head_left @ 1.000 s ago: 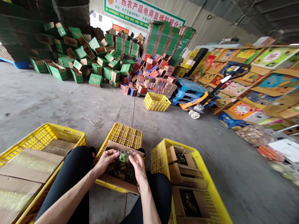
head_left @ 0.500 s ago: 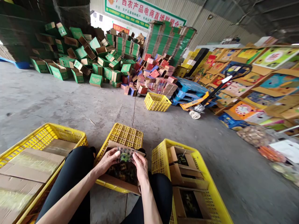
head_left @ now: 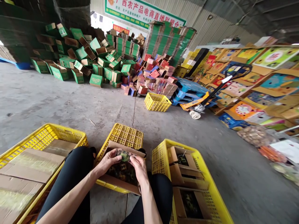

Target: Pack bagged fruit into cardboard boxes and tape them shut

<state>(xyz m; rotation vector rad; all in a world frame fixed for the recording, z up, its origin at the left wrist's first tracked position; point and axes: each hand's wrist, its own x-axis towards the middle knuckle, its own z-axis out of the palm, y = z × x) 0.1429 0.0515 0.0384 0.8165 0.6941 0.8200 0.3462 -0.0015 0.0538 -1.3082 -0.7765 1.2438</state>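
Both hands are closed on a small clear plastic packet (head_left: 125,155) with dark marks and something green inside. My left hand (head_left: 111,159) pinches its left end, and my right hand (head_left: 138,165) grips the right end. Directly beneath them is an open cardboard box (head_left: 127,186) between my knees. Dark, partly yellowish contents (head_left: 122,173) lie in that box; their kind is too small to tell. The box rests on an upturned-looking yellow plastic crate (head_left: 127,133), whose lattice face shows beyond it.
On my left a yellow crate (head_left: 77,136) holds taped cartons (head_left: 32,165). A yellow crate (head_left: 216,199) on my right holds open boxes with dark contents. Farther off are another yellow crate (head_left: 158,102), a pallet jack (head_left: 198,107), blue pallets (head_left: 190,87) and heaped green boxes (head_left: 95,79).
The packet looks narrower between my hands, its upper edge folded or tilted over. My fingers have shifted slightly along it, and the right hand has moved a little left.
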